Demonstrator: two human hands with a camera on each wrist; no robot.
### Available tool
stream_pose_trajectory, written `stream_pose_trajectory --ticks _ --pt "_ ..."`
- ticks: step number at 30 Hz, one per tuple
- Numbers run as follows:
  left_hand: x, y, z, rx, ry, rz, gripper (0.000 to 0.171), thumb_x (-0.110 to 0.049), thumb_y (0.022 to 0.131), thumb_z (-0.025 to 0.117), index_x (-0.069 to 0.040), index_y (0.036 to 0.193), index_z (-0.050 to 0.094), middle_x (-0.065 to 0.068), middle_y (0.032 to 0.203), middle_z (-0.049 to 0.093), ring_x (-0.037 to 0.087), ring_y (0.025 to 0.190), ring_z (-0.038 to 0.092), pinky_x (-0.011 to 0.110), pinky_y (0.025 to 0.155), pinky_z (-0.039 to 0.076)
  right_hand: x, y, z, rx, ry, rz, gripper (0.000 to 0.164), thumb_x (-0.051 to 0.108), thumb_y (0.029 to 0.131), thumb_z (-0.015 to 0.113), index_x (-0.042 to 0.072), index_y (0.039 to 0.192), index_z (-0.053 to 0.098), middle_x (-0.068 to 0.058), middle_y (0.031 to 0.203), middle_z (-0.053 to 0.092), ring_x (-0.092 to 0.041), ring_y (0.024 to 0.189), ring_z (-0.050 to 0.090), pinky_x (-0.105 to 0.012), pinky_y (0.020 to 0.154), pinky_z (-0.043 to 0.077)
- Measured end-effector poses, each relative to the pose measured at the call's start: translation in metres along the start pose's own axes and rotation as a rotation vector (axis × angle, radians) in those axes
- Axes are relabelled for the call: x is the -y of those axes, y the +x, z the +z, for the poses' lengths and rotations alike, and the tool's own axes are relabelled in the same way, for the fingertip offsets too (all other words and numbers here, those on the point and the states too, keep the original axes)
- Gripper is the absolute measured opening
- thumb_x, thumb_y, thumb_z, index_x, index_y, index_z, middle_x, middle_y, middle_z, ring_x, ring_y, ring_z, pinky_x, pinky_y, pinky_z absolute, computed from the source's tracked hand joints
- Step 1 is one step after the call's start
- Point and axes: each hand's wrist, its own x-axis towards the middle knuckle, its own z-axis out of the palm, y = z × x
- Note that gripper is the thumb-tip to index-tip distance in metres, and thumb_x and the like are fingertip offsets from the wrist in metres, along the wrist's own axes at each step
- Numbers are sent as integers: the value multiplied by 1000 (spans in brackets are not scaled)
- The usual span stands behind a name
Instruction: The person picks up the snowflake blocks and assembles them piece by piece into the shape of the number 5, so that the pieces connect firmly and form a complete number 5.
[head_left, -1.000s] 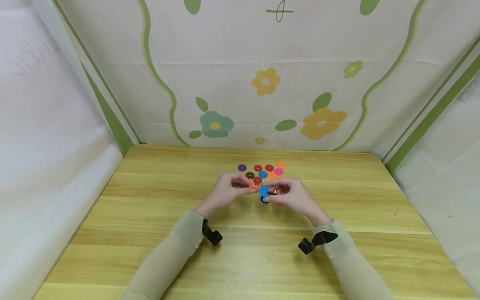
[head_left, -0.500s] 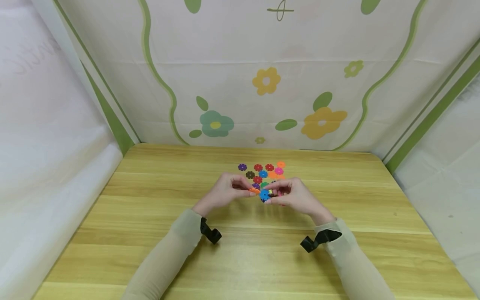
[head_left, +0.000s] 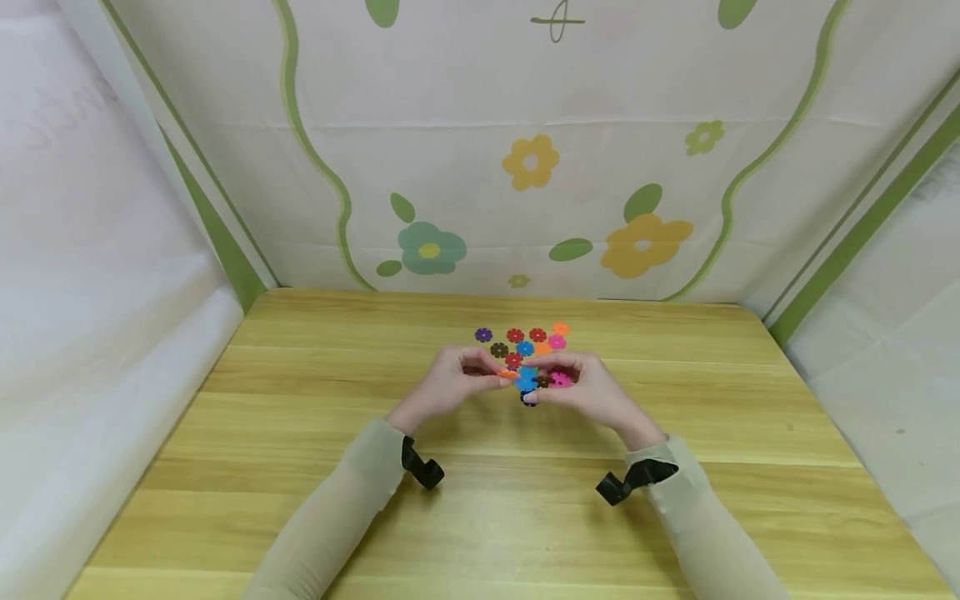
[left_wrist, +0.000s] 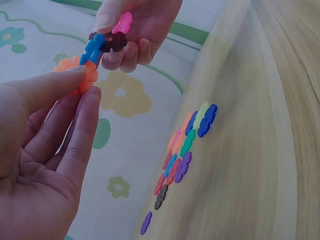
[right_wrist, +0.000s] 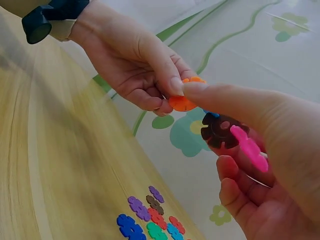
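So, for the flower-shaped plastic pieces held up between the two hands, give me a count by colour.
Orange flower-shaped plastic piece: 1
Blue flower-shaped plastic piece: 1
Dark brown flower-shaped plastic piece: 1
Pink flower-shaped plastic piece: 1
Total: 4

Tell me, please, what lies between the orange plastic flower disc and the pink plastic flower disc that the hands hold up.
The left wrist view shows a blue plastic flower disc and a dark brown plastic flower disc between them.
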Motion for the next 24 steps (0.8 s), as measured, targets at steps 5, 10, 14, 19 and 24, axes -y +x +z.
stream_pose_trajectory --ticks 5,10,14,19,24 --pt "1 -2 -1 -35 -6 -9 9 -15 91 80 -8 95 76 3 95 72 23 86 69 34 78 58 0 0 3 -37 -9 2 45 29 81 90 17 122 75 -4 115 70 -26 104 65 -33 81 57" --pt "3 -1 0 -43 -6 5 9 -13 90 80 -8 95 76 3 95 72 21 85 70 34 79 59 0 -1 8 -92 22 33 43 31 82 89 15 119 76 -5 115 70 -25 105 66 -33 82 58" --pt "4 1 1 -31 -19 6 13 -13 90 81 -8 101 76 2 98 73 20 88 70 34 81 59 -1 -1 9 -124 28 30 42 35 81 89 17 117 78 -4 114 71 -25 105 66 -33 81 59" --pt "7 4 -4 -37 -73 -33 32 -10 90 80 -7 121 73 6 113 73 26 101 69 35 89 57 -6 -3 3 -153 25 23 42 35 81 89 15 117 78 -7 117 71 -27 102 66 -32 76 59" --pt "21 13 -18 -90 -16 -86 40 -13 89 81 -7 127 71 14 124 69 34 114 64 36 96 53 -9 -5 -6 -182 -12 28 45 36 80 89 13 118 77 -5 120 70 -24 106 65 -30 81 58"
